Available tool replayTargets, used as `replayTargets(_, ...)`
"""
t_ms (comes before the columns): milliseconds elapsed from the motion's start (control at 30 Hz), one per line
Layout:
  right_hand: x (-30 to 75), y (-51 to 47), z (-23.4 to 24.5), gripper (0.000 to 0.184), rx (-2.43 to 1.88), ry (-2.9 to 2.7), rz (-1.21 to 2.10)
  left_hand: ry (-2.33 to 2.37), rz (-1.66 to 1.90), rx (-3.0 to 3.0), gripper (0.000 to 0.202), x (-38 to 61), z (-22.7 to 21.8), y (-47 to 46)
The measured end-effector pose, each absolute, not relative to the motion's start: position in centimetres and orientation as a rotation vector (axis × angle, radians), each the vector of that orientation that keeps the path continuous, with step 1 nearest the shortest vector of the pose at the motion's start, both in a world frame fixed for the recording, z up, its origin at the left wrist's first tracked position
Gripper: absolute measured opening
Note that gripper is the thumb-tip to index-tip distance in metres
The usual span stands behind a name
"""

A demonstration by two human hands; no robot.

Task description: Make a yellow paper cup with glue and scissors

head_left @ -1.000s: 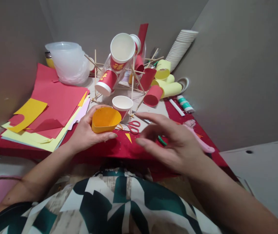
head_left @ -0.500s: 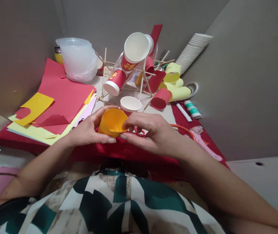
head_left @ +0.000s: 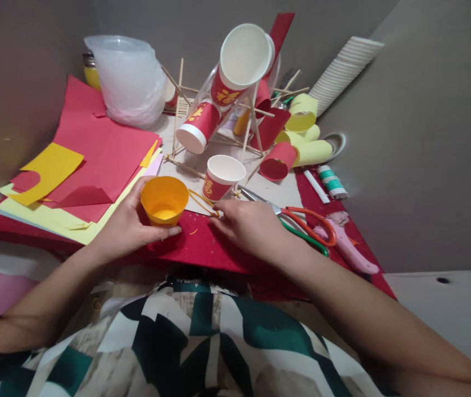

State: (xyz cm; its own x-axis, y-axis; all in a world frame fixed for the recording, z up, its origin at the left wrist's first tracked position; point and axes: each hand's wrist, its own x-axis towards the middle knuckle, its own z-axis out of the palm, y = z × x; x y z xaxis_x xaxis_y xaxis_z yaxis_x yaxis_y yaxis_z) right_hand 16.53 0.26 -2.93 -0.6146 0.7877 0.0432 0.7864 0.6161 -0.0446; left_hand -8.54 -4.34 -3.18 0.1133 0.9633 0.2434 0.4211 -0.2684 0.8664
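My left hand (head_left: 130, 226) is wrapped round the side of an orange cup-shaped piece of paper (head_left: 165, 201), its opening tilted up toward me. Just right of it, my right hand (head_left: 247, 223) rests low over the table with its fingertips pinched at the end of a thin orange paper strip (head_left: 202, 201). A red and white paper cup (head_left: 223, 179) stands upright beyond those fingers. Scissors (head_left: 310, 223) with orange and green handles lie behind my right wrist, their blades pointing toward the cup.
A stick frame (head_left: 256, 129) holds tilted paper cups (head_left: 235, 77) at the back. Coloured paper sheets (head_left: 98, 149) and a plastic tub (head_left: 123, 82) are at left. Paper rolls (head_left: 279, 160), stacked cups (head_left: 343, 74), tape (head_left: 332, 182) and a pink tool (head_left: 353, 248) are at right.
My left hand has shifted left with the orange paper piece. My right hand has let go of that piece and is lower at the strip. The view has tilted, showing the scissors more fully.
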Motion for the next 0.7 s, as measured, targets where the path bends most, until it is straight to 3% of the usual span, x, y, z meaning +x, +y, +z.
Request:
replayTargets(267, 16.8, 1.4, -3.3, 0.019, -1.343, -2.764, 0.132, 1.365, 1.021, 1.787, 0.068, -6.7, -3.8, -4.7)
replayTargets(600, 18.9, -0.6, 0.6, 0.007, -0.84, -2.289, 0.382, 1.312, 0.951, 1.861, 0.114, -8.4, -4.9, -5.5)
replayTargets(700, 18.9, -1.4, 1.9, 0.008, -0.805, -2.255, 0.539, 1.229, 1.093, 1.818, 0.112, -9.7, -4.4, -6.2)
